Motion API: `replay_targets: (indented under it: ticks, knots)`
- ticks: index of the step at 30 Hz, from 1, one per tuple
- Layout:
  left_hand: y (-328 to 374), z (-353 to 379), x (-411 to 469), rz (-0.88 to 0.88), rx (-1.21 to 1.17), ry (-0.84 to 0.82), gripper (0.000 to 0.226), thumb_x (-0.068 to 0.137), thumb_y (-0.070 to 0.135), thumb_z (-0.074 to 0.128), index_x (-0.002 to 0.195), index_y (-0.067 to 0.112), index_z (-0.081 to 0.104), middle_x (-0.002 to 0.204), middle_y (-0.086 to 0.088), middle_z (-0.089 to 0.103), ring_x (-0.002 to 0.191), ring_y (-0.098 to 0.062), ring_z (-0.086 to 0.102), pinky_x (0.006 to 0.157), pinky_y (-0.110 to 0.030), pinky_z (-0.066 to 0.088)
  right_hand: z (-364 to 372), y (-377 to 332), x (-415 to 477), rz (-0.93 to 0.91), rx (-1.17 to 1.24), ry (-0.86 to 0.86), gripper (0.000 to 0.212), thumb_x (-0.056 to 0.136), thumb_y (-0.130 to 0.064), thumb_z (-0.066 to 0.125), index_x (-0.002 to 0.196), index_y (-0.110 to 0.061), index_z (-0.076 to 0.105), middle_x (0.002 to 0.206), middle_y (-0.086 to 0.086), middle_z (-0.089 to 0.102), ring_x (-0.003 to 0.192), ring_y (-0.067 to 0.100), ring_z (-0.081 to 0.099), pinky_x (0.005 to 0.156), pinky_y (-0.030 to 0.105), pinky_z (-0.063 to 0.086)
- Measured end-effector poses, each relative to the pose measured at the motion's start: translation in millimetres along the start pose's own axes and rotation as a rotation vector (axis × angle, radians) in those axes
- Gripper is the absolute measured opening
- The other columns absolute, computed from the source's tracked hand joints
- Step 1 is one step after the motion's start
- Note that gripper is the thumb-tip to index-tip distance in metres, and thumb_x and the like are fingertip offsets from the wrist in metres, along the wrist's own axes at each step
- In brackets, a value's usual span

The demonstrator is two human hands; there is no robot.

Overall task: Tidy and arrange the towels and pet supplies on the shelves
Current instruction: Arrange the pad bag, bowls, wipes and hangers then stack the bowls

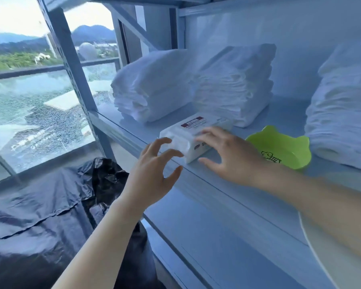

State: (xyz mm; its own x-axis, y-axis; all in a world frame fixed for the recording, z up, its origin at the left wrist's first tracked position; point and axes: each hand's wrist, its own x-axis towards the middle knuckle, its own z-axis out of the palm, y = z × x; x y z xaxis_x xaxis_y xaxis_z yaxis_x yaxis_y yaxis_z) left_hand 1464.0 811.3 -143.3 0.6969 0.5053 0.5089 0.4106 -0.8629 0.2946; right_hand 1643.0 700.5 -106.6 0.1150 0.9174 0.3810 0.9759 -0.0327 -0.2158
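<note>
A white wrapped pack with a dark red label (193, 130) lies near the front edge of the pale blue shelf (227, 184). My right hand (227, 157) rests flat on the pack's right side, fingers spread. My left hand (154, 174) hovers just left of the pack with fingers loosely curled, holding nothing. Behind the pack stand three stacks of folded white towels: left stack (152, 86), middle stack (236, 84), right stack (342, 113). A green pet bowl with a wavy rim (279, 147) sits to the right of the pack.
A blue metal upright (71, 65) frames the shelf's left side, with a cracked glass pane (33, 113) beyond it. Black plastic sheeting (50, 205) covers something low on the left. A lower shelf (217, 247) and a white rounded edge (313, 247) lie below.
</note>
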Motion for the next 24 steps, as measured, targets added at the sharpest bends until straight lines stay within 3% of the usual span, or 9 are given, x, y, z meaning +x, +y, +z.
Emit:
replay_targets:
  ticks: [3,6,11,13,16,19,21,24]
  knots:
    - [-15,2,17,0.038,-0.051,0.046,0.026,0.08,0.037,0.064,0.105,0.029,0.061,0.125,0.006,0.044,0.111,-0.016,0.046,0.08,-0.023,0.033,8,-6,15,0.049,-0.009,0.047,0.055,0.087,-0.04,0.059,0.136,-0.025,0.041,0.145,-0.005,0.032,0.131,0.014,0.031,0.097,0.029,0.036]
    - [-29,5,33,0.086,-0.094,0.025,0.037,0.076,0.039,0.068,0.109,0.03,0.055,0.128,0.008,0.04,0.114,-0.015,0.043,0.079,-0.024,0.034,14,-12,23,0.1,0.0,0.05,0.062,0.086,-0.046,0.058,0.14,-0.024,0.037,0.148,-0.005,0.029,0.135,0.012,0.025,0.102,0.031,0.033]
    - [-49,12,56,0.2,-0.201,-0.065,0.055,0.071,0.042,0.072,0.117,0.036,0.044,0.14,0.012,0.033,0.124,-0.015,0.04,0.088,-0.024,0.031,20,-15,23,0.143,0.004,0.068,0.063,0.083,-0.047,0.06,0.137,-0.02,0.042,0.147,-0.005,0.034,0.133,0.007,0.025,0.099,0.009,0.016]
    - [-53,16,61,0.248,-0.231,-0.118,0.066,0.072,0.047,0.07,0.128,0.04,0.037,0.142,0.013,0.031,0.125,-0.014,0.04,0.09,-0.025,0.033,20,-17,23,0.159,0.001,0.071,0.067,0.081,-0.049,0.063,0.138,-0.019,0.042,0.147,-0.005,0.034,0.134,0.006,0.026,0.103,0.011,0.016]
    - [-53,22,63,0.25,-0.27,-0.118,0.071,0.068,0.056,0.064,0.132,0.042,0.036,0.141,0.011,0.032,0.116,-0.017,0.048,0.079,-0.027,0.038,19,-21,22,0.199,-0.012,0.047,0.078,0.076,-0.057,0.065,0.14,-0.02,0.039,0.149,-0.006,0.031,0.137,0.005,0.024,0.111,0.021,0.022]
    - [-48,25,64,0.259,-0.264,-0.068,0.067,0.067,0.052,0.07,0.128,0.046,0.041,0.133,0.016,0.036,0.095,-0.013,0.053,0.07,-0.024,0.036,15,-23,18,0.209,-0.035,0.048,0.077,0.072,-0.059,0.067,0.133,-0.017,0.043,0.142,-0.004,0.038,0.129,0.003,0.03,0.101,0.014,0.026]
    - [-47,25,66,0.273,-0.283,-0.063,0.064,0.068,0.05,0.073,0.124,0.051,0.043,0.125,0.024,0.035,0.095,-0.007,0.05,0.066,-0.018,0.034,11,-25,15,0.209,-0.043,0.068,0.069,0.071,-0.058,0.068,0.121,-0.015,0.049,0.13,-0.002,0.047,0.115,0.004,0.038,0.088,0.014,0.031]
    - [-47,25,73,0.273,-0.362,-0.127,0.069,0.064,0.049,0.076,0.125,0.051,0.044,0.122,0.028,0.03,0.1,0.0,0.044,0.074,-0.018,0.035,6,-24,12,0.228,-0.052,0.051,0.071,0.071,-0.055,0.07,0.124,-0.014,0.047,0.131,-0.002,0.045,0.114,0.005,0.039,0.09,0.01,0.027]
